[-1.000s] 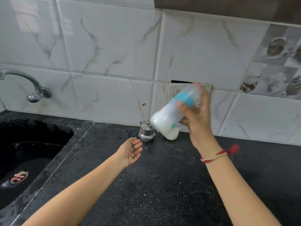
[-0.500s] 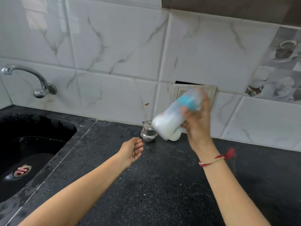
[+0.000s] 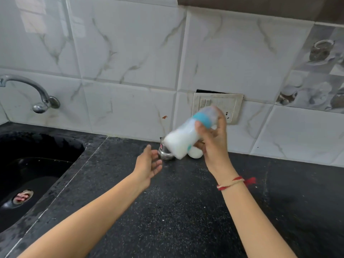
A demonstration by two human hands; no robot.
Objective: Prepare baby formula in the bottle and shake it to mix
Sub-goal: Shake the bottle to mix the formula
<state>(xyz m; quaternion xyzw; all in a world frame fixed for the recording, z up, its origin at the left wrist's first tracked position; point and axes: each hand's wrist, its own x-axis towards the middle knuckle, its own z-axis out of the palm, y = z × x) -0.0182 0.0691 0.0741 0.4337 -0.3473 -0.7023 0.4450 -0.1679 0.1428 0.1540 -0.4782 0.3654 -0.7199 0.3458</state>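
Right fingers (image 3: 200, 127): wrapping round the bottle (image 3: 181, 140) just below its teal collar; the right hand (image 3: 214, 146) is gripping it in the air over the back of the countertop (image 3: 186, 211).
Left fingers (image 3: 156, 163): hanging loose and slightly spread; the left hand (image 3: 147, 164) is holding nothing, its palm turned toward the bottle, just below and left of it.
Countertop: black speckled stone, running under both forearms.
Sink (image 3: 41, 146): black basin sitting at the left, something red and white showing at its drain (image 3: 22, 197).
Tap (image 3: 37, 95): arching out from the wall tiles over the sink.
Bottle: tilting, base down-left, clear cap up-right, white liquid filling the body; its outline is blurring.
Steel pot (image 3: 164, 154): standing by the wall, half hiding behind the bottle's base; can't tell its contents.
Red thread (image 3: 230, 183): circling the right wrist.
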